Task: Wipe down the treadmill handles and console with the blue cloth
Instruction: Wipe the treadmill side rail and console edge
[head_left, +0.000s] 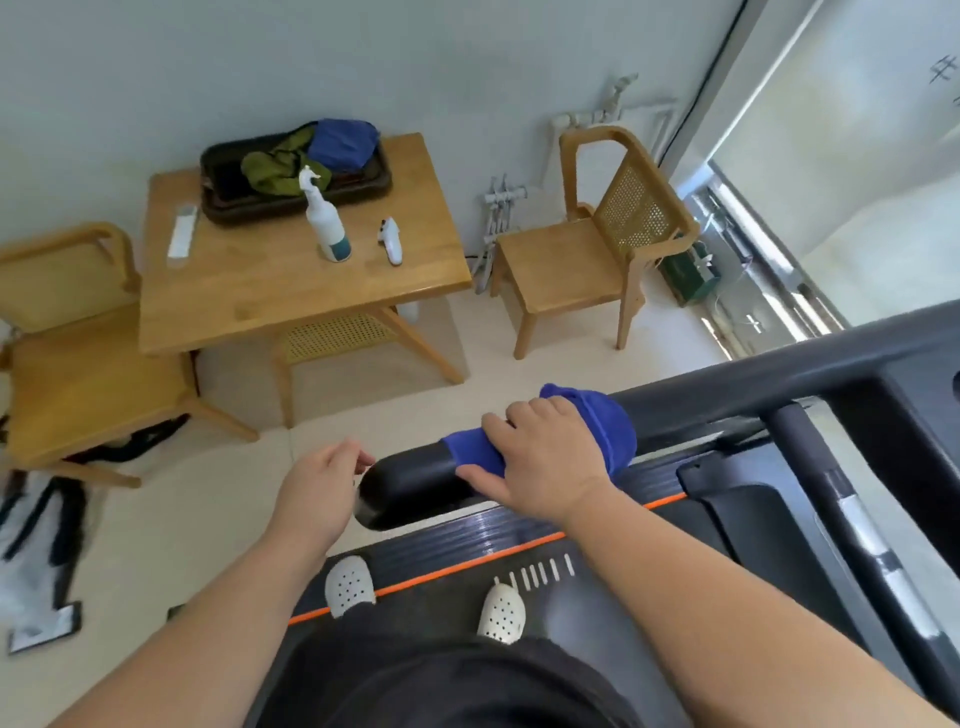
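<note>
The black padded treadmill handle (410, 480) runs from the lower middle up to the right, toward the console (924, 395) at the right edge. The blue cloth (608, 431) is wrapped over the handle. My right hand (545, 462) lies on top of the cloth, fingers curled over it and the handle. My left hand (319, 491) hovers just left of the handle's rounded end, fingers loosely curled, holding nothing.
A wooden table (270, 291) stands ahead with a white spray bottle (324, 218), a white controller (390, 241), a remote (183, 231) and a black tray (218, 202) of cloths. Wooden chairs (587, 254) flank it. My feet in white clogs (349, 584) stand on the treadmill belt (519, 530).
</note>
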